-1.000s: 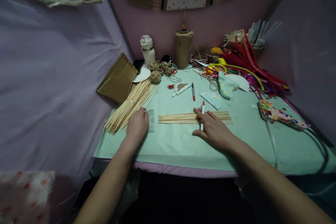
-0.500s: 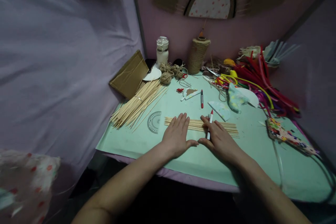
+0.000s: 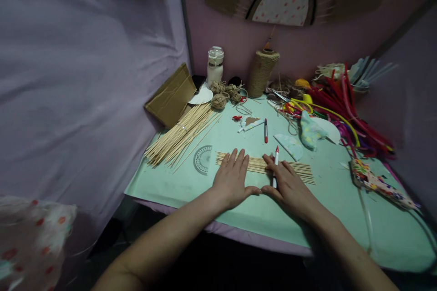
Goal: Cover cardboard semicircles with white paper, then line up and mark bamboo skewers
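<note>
A flat row of thin wooden sticks (image 3: 256,164) lies crosswise on the green tabletop. My left hand (image 3: 232,179) rests flat over its left part, fingers spread. Over the right part is my right hand (image 3: 288,185), with a white marker (image 3: 276,168) with a red tip held between its fingers, the tip pointing away from me. The two thumbs meet or nearly meet just below the sticks. A half-round protractor (image 3: 203,160) lies left of the row. Beyond the sticks are a second red marker (image 3: 266,131) and a patterned fabric piece (image 3: 289,146).
A large stick bundle (image 3: 184,132) lies at the left, near a cardboard piece (image 3: 171,95). Twine balls (image 3: 219,100), a white bottle (image 3: 215,66) and a twine spool (image 3: 262,72) stand behind. Scissors (image 3: 280,96), red pipe cleaners (image 3: 336,100) and a glue gun (image 3: 382,184) are at the right.
The whole view has shifted slightly, so the table things appear a little further right. Both hands stay over the sticks, and the marker remains in my right hand.
</note>
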Demonstrator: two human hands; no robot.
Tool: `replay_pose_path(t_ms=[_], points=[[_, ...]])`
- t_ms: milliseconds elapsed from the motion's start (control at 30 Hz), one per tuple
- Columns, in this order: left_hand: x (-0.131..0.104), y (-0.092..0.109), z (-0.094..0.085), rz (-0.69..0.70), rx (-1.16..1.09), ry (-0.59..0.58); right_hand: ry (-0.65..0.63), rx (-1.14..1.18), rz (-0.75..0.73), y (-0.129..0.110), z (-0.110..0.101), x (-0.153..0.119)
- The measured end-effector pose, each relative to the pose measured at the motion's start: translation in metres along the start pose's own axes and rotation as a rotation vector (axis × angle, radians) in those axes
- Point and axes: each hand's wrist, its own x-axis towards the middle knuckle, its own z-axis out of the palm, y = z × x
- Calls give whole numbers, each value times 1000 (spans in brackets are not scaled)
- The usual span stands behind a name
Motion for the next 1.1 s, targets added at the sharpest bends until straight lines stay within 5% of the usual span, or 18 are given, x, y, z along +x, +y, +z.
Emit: replay_pose_path(t_ms=[500,1000,1100], points=[[0,-1,1,3,-25,6,-11,6,4,1,3,-3],[0,-2,4,-4,-18,7,84,-19,44,0,7,-6],[0,-3,5,1,-18,22,185,-18,118,4,5,-11]])
